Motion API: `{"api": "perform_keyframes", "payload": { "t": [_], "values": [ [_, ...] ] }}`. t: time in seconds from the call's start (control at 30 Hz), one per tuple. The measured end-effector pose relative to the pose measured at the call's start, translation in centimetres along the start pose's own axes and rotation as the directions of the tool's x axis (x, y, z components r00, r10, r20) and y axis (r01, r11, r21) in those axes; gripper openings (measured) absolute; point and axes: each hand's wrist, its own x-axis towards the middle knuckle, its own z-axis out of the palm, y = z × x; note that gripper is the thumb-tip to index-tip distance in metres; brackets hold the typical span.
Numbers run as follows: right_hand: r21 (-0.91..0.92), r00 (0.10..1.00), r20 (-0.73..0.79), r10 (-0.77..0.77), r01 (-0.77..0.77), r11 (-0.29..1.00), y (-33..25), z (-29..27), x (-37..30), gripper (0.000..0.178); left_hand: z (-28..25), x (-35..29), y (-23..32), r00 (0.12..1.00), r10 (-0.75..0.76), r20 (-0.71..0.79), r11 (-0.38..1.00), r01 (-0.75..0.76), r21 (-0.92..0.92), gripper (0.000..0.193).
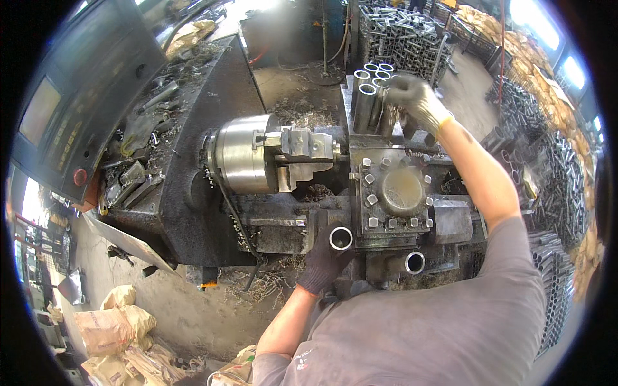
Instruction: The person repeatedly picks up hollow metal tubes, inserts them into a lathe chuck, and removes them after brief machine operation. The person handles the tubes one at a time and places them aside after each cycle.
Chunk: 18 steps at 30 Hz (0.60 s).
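My left hand [325, 262], in a dark knit glove, is closed round a short metal tube [340, 238] in front of the lathe. The tube's bright open end points up. My right hand [415, 101], in a pale glove with darkened fingers, reaches far over to a cluster of upright metal tubes [365, 103]. Its fingers curl downward beside them; blur and the hand itself hide what they hold, if anything. Between my arms sits the square tool post [394, 193] with bolts around its edge. Left of it is the lathe chuck [248, 154] with stepped jaws.
Another open tube end [414, 262] juts out below the tool post. Metal scraps cover the headstock top [145, 154], and curled chips [267, 286] lie below. Wire bins of tubes [399, 38] stand at the back and right. Paper sacks [116, 328] lie at lower left.
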Motion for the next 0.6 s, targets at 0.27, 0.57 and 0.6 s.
{"api": "perform_keyframes", "payload": {
  "t": [0.27, 0.57, 0.6],
  "values": [
    [-0.487, 0.751, 0.553, -0.361, 0.643, 0.591, -2.0, 7.4, 2.8, 0.037, -5.9, 0.2, 0.5, 0.982, 0.104, -0.160, 0.939, -0.044, 0.342, 0.073],
    [-0.050, 0.526, 0.760, -0.382, 0.633, 0.772, 7.4, 15.6, 6.3, 0.015, -4.1, 18.9, 2.9, 0.622, 0.783, -0.014, 0.310, -0.370, 0.876, 0.051],
    [0.123, 0.434, 0.694, -0.574, 0.715, 0.689, 8.4, 15.1, 6.7, 0.020, -3.7, 19.7, 2.6, 0.595, 0.804, -0.006, 0.288, -0.380, 0.879, 0.050]
  ]
}}
